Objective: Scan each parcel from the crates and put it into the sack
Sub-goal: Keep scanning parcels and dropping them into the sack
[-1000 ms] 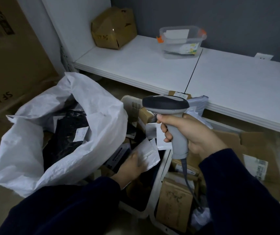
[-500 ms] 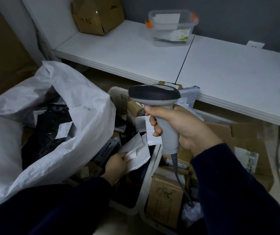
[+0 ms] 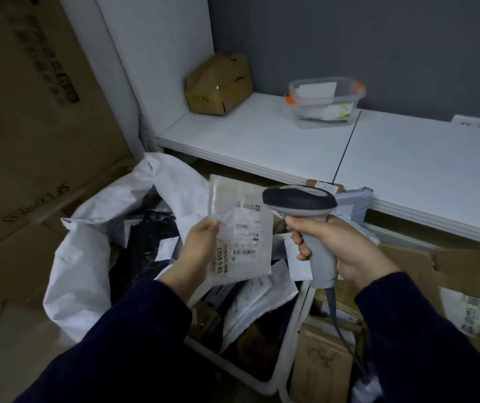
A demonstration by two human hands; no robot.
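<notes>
Left grip (image 3: 201, 251) pinching parcel (image 3: 246, 225) edge, right grip (image 3: 349, 251) round scanner (image 3: 299, 199)

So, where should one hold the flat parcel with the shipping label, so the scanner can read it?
Probably at its left edge, coming from the left, where the left hand pinches it. The flat parcel is thin, so a pinch suits it. Its barcode sits low on the right of the face, near the scanner, and is left uncovered.

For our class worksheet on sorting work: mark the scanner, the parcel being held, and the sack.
scanner (image 3: 299, 199), head view, on its dark head.
parcel (image 3: 247, 228), head view, on its printed label.
sack (image 3: 78, 271), head view, on its white outer wall.
</notes>
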